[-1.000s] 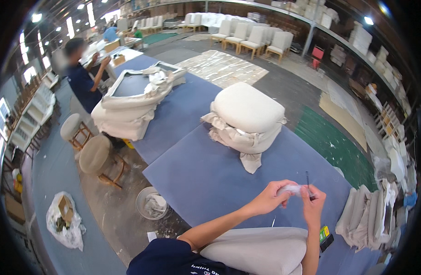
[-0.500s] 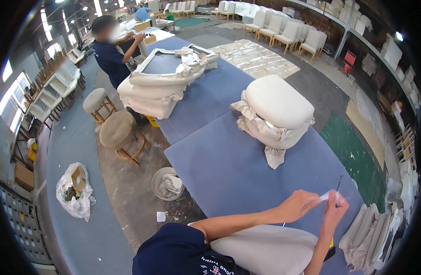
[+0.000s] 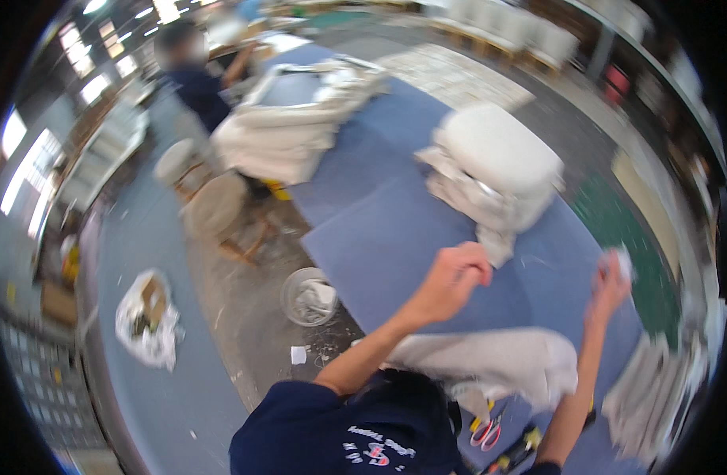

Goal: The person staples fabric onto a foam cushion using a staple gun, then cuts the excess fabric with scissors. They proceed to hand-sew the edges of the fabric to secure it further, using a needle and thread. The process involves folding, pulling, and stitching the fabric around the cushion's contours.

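Note:
My left hand [image 3: 457, 279] is raised over the blue table, its fingers curled together in a pinch. Motion blur hides what they hold, if anything. Farther right, over the table's right edge, my right hand [image 3: 609, 283] is closed around a small white bundle [image 3: 623, 261], too blurred to name exactly. Between my forearms, close to my body, lies a beige fabric-covered seat cushion [image 3: 490, 355], with loose cloth hanging at its near side. Just beyond my left hand is a stack of cushions [image 3: 502, 150] with loose fabric edges.
Red-handled scissors [image 3: 486, 434] and a yellow-and-black tool [image 3: 522, 451] lie near my body. More covered cushions [image 3: 276, 142] are piled at the table's far left, near another person [image 3: 197, 87]. A bucket of scraps [image 3: 310, 297] and round stools [image 3: 217, 206] stand left; folded fabric [image 3: 648, 396] is at right.
My hands, together over the white bundle before, are now wide apart; the right one keeps it. The near cushion has shifted away from my body, and scissors now show. The whole view has moved.

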Action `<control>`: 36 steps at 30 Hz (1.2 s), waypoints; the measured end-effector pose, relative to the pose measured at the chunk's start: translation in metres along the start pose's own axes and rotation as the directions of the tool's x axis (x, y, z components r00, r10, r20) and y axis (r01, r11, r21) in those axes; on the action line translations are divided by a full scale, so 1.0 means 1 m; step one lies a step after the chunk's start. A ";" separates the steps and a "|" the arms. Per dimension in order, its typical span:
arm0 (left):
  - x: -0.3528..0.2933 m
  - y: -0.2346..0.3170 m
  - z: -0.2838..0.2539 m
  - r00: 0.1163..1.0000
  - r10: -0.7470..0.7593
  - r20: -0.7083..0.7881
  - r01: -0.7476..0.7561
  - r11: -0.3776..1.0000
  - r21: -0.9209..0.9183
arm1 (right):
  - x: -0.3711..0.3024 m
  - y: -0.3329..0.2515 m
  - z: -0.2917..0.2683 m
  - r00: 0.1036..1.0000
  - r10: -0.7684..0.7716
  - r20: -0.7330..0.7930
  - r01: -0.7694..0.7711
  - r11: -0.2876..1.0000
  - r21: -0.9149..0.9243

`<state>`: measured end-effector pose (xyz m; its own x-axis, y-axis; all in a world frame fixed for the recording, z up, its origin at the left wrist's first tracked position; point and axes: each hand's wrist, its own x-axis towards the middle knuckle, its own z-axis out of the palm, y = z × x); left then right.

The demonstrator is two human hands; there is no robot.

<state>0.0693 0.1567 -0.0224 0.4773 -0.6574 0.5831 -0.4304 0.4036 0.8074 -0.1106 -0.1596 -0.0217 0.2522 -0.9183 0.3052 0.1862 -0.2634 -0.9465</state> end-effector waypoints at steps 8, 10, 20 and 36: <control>0.014 -0.004 0.052 0.863 -0.388 0.324 0.489 0.805 -0.337 | -0.038 -0.055 0.039 0.968 0.082 0.238 -0.143 0.957 0.252; 0.031 0.004 0.072 0.913 -0.316 0.258 0.387 0.871 -0.302 | -0.047 -0.063 0.018 0.957 0.058 0.284 -0.131 0.960 0.248; 0.061 0.024 0.082 0.953 -0.217 0.212 0.224 0.974 -0.011 | -0.072 -0.076 -0.001 0.966 0.037 0.257 -0.017 0.997 -0.080; 0.042 -0.012 0.056 0.992 0.010 0.124 0.011 0.985 -0.170 | -0.016 -0.017 -0.018 0.935 0.218 0.279 -0.305 0.897 0.321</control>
<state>0.0520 0.0887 -0.0126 0.3743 -0.7271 0.5755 -0.2888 0.4984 0.8175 -0.1349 -0.1453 -0.0125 0.5416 -0.8337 0.1080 0.3946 0.1387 -0.9083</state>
